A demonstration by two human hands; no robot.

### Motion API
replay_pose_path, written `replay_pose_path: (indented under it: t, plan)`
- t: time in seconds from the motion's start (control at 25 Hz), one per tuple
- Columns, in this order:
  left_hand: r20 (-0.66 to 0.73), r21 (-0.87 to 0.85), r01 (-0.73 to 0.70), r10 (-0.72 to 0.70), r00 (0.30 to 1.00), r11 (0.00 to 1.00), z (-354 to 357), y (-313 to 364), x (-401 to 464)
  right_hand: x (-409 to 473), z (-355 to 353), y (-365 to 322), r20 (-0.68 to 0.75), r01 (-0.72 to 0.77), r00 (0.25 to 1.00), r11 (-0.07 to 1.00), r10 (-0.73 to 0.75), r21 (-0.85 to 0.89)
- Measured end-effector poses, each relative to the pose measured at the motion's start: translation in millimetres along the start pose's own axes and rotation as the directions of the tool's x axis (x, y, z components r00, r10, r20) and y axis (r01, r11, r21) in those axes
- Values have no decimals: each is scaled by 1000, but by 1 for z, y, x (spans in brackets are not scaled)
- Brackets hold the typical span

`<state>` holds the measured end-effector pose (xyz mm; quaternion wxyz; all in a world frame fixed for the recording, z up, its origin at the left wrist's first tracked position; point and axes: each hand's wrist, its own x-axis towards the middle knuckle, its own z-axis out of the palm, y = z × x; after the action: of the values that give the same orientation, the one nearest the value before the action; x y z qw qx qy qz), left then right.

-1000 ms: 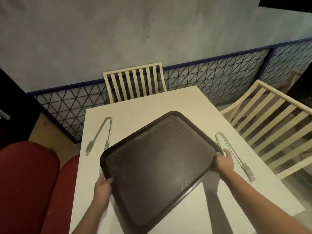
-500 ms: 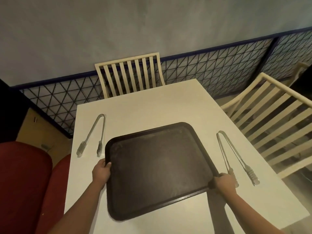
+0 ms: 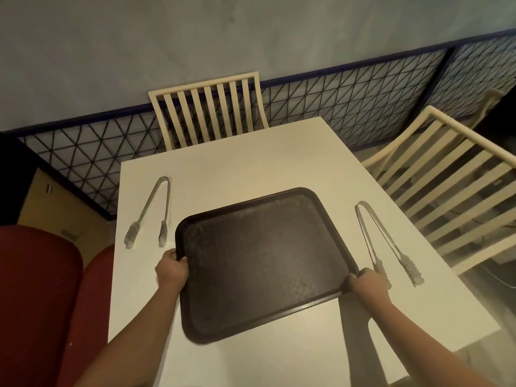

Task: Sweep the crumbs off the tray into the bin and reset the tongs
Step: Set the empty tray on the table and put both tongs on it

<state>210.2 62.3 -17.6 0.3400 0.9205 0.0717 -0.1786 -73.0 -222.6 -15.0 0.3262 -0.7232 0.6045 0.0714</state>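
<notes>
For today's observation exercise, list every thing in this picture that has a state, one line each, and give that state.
Dark brown rectangular plastic tray: on the white table, turned askew, gripped at both side rims, no crumbs discernible.
Left hand: grips the tray's left rim.
Right hand: grips the tray's right rim.
Grey metal tongs left of the tray: flat on the table, arms spread.
Grey metal tongs right of the tray: flat, arms spread.
White square table: bears everything.

Cafeteria: serving tray [image 3: 259, 261], tongs [image 3: 388, 244], chairs [image 3: 206, 113].

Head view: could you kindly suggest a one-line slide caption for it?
Both hands, left and right, grip a dark tray over a white table flanked by two tongs.
</notes>
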Motion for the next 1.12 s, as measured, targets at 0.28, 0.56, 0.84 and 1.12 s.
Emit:
replay_pose_path:
  t: [0.28, 0.56, 0.84, 1.12]
  plan:
    - [-5, 175, -374, 380, 925, 911, 29, 35, -67, -30, -17, -1, -211, 183, 961, 983, -179, 2]
    - [321, -62, -672, 652, 687, 738, 107, 104, -159, -8, -60, 26, -267, 257, 926, 964, -266, -70]
    - [546, -108, -415, 402, 735, 904, 213, 159, -231, 55, -92, 69, -50, 201, 978, 979, -202, -19]
    - [603, 149, -385, 224, 765, 911, 262, 170, -249, 73, -96, 81, 67, 223, 971, 971, -228, 81]
